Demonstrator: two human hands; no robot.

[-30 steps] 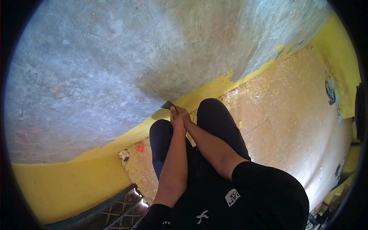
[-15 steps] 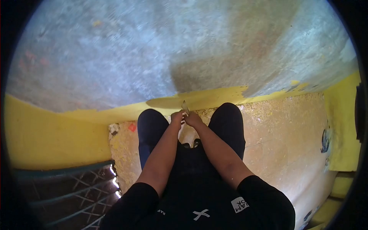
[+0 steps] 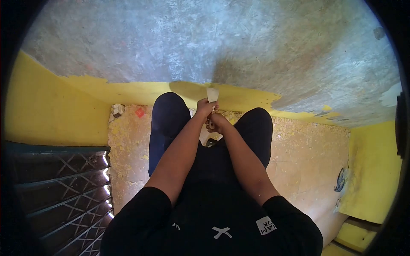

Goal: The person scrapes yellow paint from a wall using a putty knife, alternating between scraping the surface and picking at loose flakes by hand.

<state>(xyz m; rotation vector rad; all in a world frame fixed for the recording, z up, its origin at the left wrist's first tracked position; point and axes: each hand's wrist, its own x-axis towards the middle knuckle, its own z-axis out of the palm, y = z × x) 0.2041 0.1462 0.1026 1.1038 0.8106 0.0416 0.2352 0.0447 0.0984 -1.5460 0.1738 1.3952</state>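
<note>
A scraper with a broad pale blade points up toward the yellow strip at the foot of the wall. Near the blade, my left hand is closed around it. Just below and to the right, my right hand has its fingers curled in, apparently at the handle's lower end; its grip is partly hidden. Both hands are between my bent knees. The wall ahead is bare mottled grey above, with yellow paint left along the bottom in a ragged edge.
Paint flakes lie on the tiled floor. A red scrap and a whitish lump are in the left corner. A dark metal lattice gate stands at left. By the right yellow wall lies a dark crumpled item.
The scraper has turned from edge-on to showing its flat blade. My left hand has moved up toward the blade, away from my right hand. The view has tilted and shifted.
</note>
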